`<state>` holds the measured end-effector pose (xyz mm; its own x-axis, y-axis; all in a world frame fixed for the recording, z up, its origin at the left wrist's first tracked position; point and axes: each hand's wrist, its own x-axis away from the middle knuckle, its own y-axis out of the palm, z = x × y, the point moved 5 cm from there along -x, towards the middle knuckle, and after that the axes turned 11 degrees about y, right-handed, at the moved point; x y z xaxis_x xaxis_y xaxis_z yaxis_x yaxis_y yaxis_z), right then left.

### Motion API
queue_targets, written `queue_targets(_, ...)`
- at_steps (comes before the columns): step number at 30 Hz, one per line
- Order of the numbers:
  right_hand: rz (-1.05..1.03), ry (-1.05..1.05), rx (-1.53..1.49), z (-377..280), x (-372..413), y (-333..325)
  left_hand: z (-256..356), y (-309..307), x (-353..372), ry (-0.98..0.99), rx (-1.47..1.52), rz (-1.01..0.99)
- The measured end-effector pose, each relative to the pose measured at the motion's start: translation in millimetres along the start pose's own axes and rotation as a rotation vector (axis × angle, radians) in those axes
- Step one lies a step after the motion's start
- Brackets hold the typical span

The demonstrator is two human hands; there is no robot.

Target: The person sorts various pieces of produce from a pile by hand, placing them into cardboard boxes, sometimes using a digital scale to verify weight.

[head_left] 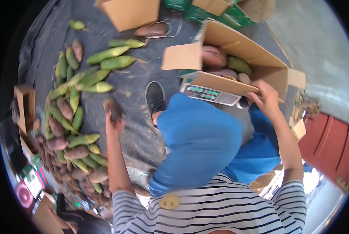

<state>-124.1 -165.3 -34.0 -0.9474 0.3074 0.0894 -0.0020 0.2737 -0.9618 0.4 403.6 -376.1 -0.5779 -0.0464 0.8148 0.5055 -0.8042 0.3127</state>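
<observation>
My left hand (114,124) is closed around a brown root vegetable (110,107), held above the dark ground sheet, right of the pile. With my right hand (266,98) I grip the near side of an open cardboard box (221,83), fingers over its upper edge. Inside the box lie several root vegetables, among them a large reddish one (213,57) and a green one (239,65). The box rests on a scale (211,94) whose green-lit display shows at the front. The lower part of the box's inside is hidden by its near wall.
Left of me, long green radishes (108,53) and reddish-brown roots (64,108) lie heaped on the dark sheet (137,87). More cardboard boxes (133,13) stand at the back. At lower left another person's hand (67,225) is partly visible. Red boards (324,144) lie at right.
</observation>
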Motion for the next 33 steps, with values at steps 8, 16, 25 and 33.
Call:
queue_targets(8,0.015,-0.071,-0.032,5.3,4.9,-3.3,-1.6,138.1,211.3,0.386,-0.391,-0.488)
queue_targets(16,0.133,-0.193,-0.104,5.9,25.3,-14.2,8.1,399.4,349.7,1.009,-0.855,-1.101)
queue_targets(25,0.068,-0.118,-0.089,11.2,26.6,-7.6,-42.2,437.0,345.4,1.293,-1.263,-1.106)
queue_targets(33,0.041,-0.109,-0.088,6.9,19.7,-7.7,-19.9,219.1,291.9,0.98,-1.253,-0.643)
